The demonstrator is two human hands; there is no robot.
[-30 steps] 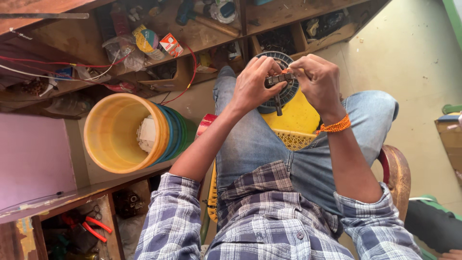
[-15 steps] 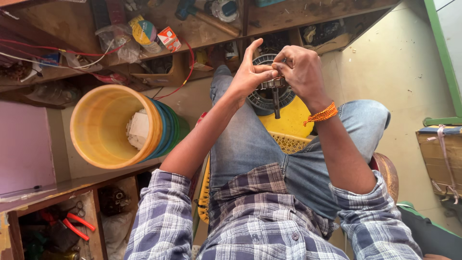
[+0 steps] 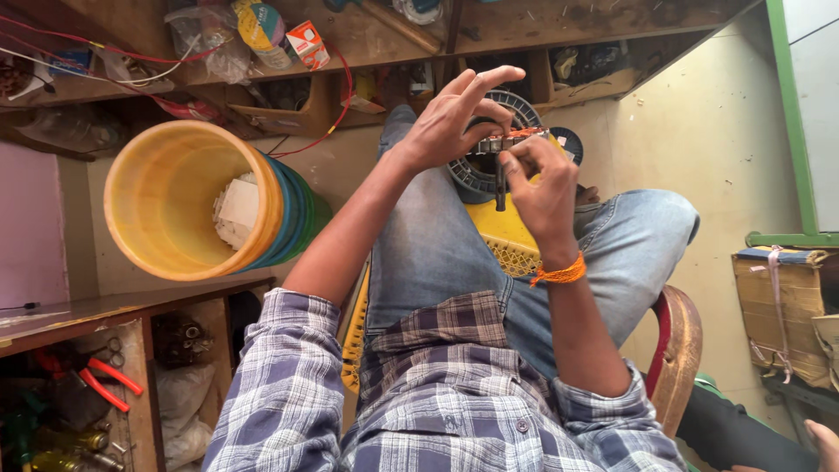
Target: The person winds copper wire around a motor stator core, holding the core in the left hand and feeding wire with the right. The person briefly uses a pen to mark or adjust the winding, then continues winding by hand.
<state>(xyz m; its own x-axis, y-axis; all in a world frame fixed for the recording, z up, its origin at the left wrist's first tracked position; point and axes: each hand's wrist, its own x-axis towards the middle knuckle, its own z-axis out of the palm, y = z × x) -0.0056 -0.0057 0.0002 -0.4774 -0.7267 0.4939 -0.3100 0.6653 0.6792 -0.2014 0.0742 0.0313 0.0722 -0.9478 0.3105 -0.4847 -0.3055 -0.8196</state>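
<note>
A small metal part [image 3: 511, 138], wound with what looks like copper wire, lies crosswise between both hands above the knees, over the round fan grille [image 3: 472, 170]. The right hand [image 3: 540, 188] pinches it; the left hand [image 3: 450, 122] steadies its other end, fingers splayed.

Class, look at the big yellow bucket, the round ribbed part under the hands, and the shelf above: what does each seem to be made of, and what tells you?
Yellow bucket: likely plastic; smooth, uniformly coloured, slightly glossy wall. Round ribbed part: probably moulded dark plastic, judging by its thin, even ribs. Shelf: bare wood, brown and matt, with grain and scuffs.
</note>
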